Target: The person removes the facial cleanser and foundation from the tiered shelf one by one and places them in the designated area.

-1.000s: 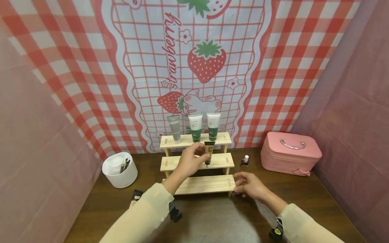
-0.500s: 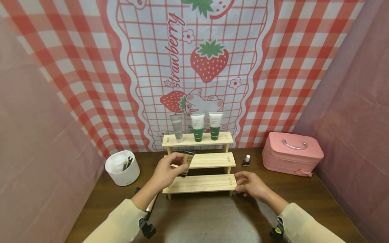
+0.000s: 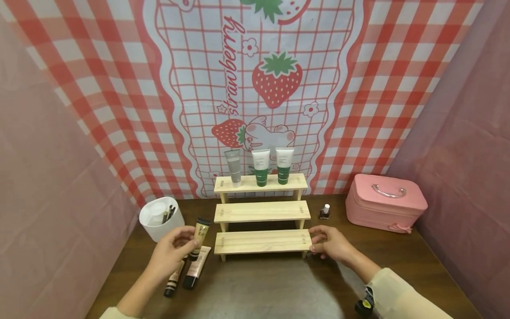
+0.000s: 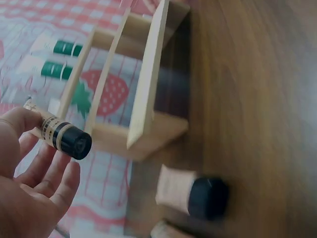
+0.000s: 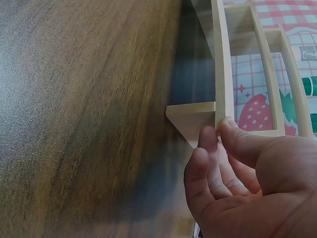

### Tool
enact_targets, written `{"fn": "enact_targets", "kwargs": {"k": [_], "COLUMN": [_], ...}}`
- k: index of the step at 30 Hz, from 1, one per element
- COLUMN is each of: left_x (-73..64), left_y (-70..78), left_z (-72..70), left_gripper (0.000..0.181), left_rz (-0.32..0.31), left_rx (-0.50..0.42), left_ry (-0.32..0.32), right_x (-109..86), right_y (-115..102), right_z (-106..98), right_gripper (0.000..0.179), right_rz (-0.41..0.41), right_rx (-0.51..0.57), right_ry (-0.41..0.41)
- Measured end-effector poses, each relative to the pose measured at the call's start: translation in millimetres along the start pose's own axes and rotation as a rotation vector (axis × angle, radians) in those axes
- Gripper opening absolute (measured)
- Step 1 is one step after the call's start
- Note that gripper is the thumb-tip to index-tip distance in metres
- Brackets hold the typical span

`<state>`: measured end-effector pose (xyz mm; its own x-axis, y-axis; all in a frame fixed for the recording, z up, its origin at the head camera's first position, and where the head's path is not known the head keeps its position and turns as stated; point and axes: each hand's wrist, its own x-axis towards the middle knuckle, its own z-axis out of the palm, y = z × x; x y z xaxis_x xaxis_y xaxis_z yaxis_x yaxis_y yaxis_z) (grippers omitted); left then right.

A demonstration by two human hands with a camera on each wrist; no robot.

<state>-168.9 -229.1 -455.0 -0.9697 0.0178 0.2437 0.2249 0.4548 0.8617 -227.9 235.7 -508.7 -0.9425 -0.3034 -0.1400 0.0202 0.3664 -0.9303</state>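
My left hand (image 3: 169,252) pinches a small gold tube (image 3: 201,233) with a black cap between thumb and fingers, left of the three-tier wooden rack (image 3: 260,243). In the left wrist view the tube's black cap (image 4: 76,143) points away from the palm. Below it on the table lie a pink tube (image 3: 198,265) and a slimmer gold tube (image 3: 174,280), both black-capped. My right hand (image 3: 334,245) holds the right end of the rack's bottom shelf; the right wrist view has the thumb (image 5: 235,136) at the shelf's edge.
A grey tube (image 3: 234,168) and two white-and-green tubes (image 3: 261,166) stand on the top shelf. At left is a white round container (image 3: 153,230) with pens or brushes inside. A dark nail polish bottle (image 3: 324,212) and a pink case (image 3: 384,199) stand on the right.
My left hand has carried the gold tube from the middle shelf leftward and down, over the tubes on the table. The right hand has stayed at the bottom shelf's end.
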Motion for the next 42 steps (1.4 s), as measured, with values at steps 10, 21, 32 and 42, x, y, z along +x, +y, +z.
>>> {"fn": "enact_targets", "kwargs": {"k": [10, 21, 32, 42], "left_x": [-30.4, -56.8, -65.4, -64.5], "left_y": [-37.3, -75.6, -99.4, -101.4], "left_z": [-41.3, -71.5, -79.5, -77.7], "left_gripper": [0.026, 0.039, 0.041, 0.038], "left_rz": [-0.074, -0.324, -0.447, -0.464], "left_rx": [0.075, 0.198, 0.255, 0.252], "left_ry": [0.100, 0.085, -0.050, -0.048], "right_x": [-0.6, -1.2, -0.7, -1.0], "right_y": [-1.6, -1.8, -1.5, -0.9], "right_z": [-0.4, 0.1, 0.1, -0.1], "right_gripper": [0.054, 0.054, 0.054, 0.054], "right_rz": [-0.002, -0.001, -0.001, 0.000], "right_rx": [-0.010, -0.007, -0.005, -0.005], "right_ry": [-0.005, -0.005, -0.004, -0.002]}}
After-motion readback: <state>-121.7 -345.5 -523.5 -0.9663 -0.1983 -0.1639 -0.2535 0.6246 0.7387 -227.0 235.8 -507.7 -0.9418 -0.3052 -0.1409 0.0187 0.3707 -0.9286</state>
